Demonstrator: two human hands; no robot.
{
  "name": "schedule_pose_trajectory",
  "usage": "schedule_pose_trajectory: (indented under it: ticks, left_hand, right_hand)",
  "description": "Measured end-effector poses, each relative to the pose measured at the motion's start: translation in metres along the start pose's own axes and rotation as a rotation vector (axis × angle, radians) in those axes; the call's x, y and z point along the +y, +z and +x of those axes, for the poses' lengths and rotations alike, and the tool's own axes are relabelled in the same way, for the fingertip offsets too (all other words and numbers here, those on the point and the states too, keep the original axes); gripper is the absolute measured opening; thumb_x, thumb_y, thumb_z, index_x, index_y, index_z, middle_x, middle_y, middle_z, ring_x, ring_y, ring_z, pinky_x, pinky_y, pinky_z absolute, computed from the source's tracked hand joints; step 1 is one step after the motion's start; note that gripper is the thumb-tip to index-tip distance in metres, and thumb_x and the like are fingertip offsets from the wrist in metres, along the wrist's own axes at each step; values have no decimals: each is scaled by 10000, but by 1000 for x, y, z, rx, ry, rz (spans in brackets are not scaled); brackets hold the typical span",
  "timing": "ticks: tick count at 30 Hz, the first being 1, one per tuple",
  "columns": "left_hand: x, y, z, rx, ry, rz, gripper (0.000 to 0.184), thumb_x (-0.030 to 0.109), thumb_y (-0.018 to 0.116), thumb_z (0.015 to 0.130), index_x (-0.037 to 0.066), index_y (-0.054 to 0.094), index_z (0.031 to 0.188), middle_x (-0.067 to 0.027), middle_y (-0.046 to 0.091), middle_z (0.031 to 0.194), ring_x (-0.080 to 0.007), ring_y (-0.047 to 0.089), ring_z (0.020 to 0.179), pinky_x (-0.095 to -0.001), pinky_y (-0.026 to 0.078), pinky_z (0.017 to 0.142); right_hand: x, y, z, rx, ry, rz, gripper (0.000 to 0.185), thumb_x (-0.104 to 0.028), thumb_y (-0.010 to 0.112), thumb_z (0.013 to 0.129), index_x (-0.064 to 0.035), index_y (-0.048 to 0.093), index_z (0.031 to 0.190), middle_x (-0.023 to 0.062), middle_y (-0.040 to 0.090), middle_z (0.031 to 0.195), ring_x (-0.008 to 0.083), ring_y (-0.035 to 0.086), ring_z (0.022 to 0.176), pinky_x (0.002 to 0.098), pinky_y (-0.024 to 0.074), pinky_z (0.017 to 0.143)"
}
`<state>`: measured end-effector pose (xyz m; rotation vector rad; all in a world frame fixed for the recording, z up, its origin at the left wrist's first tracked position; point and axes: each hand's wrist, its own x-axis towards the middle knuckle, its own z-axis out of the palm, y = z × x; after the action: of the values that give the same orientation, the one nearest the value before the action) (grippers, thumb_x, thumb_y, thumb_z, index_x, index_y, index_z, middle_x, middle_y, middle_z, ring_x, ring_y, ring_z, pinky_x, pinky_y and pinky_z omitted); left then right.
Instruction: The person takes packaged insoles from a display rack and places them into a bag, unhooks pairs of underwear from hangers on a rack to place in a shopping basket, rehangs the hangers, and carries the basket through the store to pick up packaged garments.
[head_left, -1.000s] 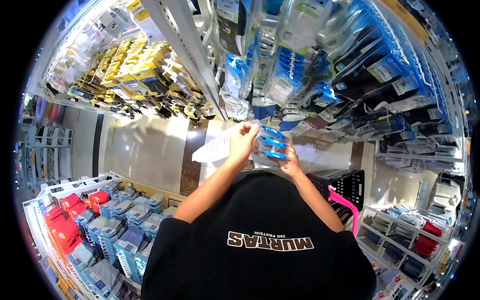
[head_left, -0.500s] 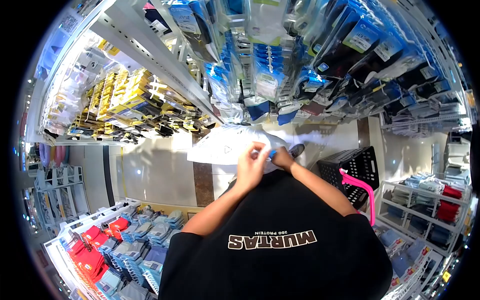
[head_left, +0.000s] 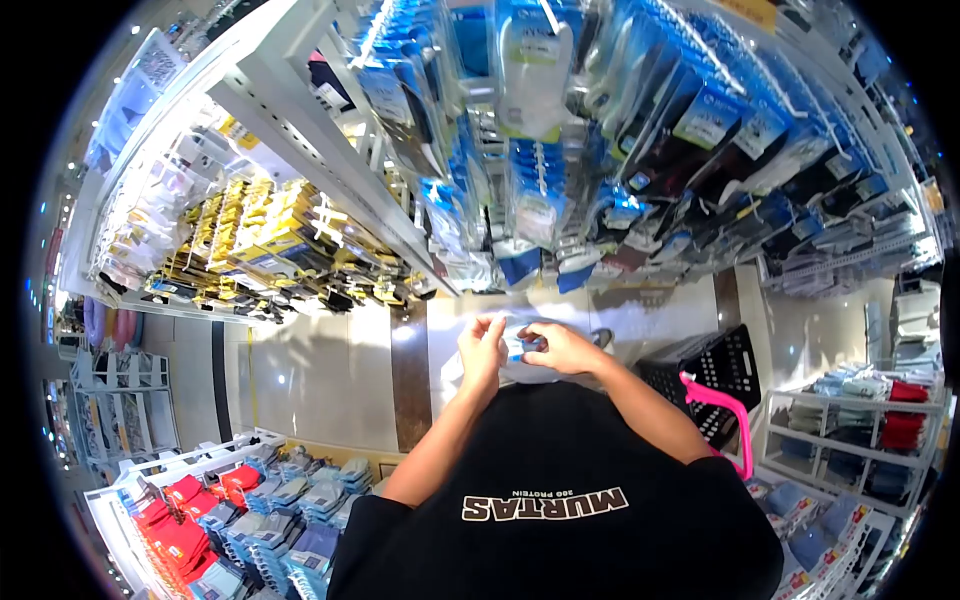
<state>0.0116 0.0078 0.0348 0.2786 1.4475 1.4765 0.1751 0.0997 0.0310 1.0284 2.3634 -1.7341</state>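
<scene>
My left hand [head_left: 482,350] is in front of my chest with its fingers pinched together at the left edge of a small clear-and-blue packet [head_left: 517,349]. On the other side, my right hand [head_left: 562,349] has its fingers curled onto the same packet. What the packet contains is too small to tell. Below both hands lies a white plastic bag [head_left: 530,373], mostly hidden by my hands and the black shirt. Rows of packaged socks [head_left: 535,75] hang on hooks just ahead of my hands.
A black perforated basket [head_left: 735,365] with a pink handle [head_left: 722,400] stands on the floor to my right. Yellow-carded packs [head_left: 275,225] hang at the left. A rack of folded garments [head_left: 300,480] is at lower left, and another shelf rack [head_left: 850,415] at right.
Both hands have come together on the small packet, my right hand now turned with its back upward. The white bag, spread wide to the left earlier, now shows much less.
</scene>
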Motion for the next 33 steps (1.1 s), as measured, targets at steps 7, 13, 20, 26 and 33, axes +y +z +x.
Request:
schedule_pose_trajectory:
  ticks: [7,13,20,26,33]
  left_hand:
    - [-34,-30,8,3,228,421,206,176,752,897,-14,677,918,-62,686,854,-136,594,811,-316,497,770]
    - [-30,-33,-8,21,148,356,185,164,745,916,0,666,946,-37,653,812,-74,543,631,-255,446,559]
    - [-37,-55,-12,89,66,152,161,153,735,929,13,658,949,-12,624,787,-58,501,584,-234,408,516]
    - [-28,-59,-12,110,21,126,143,141,723,936,23,641,943,2,603,754,-49,487,556,-226,383,481]
    - [-27,-56,-4,46,18,104,135,145,724,938,39,640,939,14,593,733,-48,483,548,-221,381,477]
  right_hand:
    - [-107,-154,43,737,-610,437,505,-126,790,867,0,567,1303,79,644,1178,191,645,1088,360,539,916]
    - [-182,-250,92,1161,-612,256,960,-216,856,807,-13,274,1543,199,394,1498,287,421,1385,388,351,1145]
    - [-199,-277,108,710,-699,420,420,-64,815,813,1,627,1182,77,701,1078,159,658,949,326,517,890]
    - [-201,-266,117,778,-618,541,343,-119,834,825,-33,632,1088,58,708,996,141,668,889,289,522,817]
    - [-208,-262,127,1027,-678,432,757,-200,916,717,-5,508,1323,111,637,1197,217,621,1078,343,488,964]
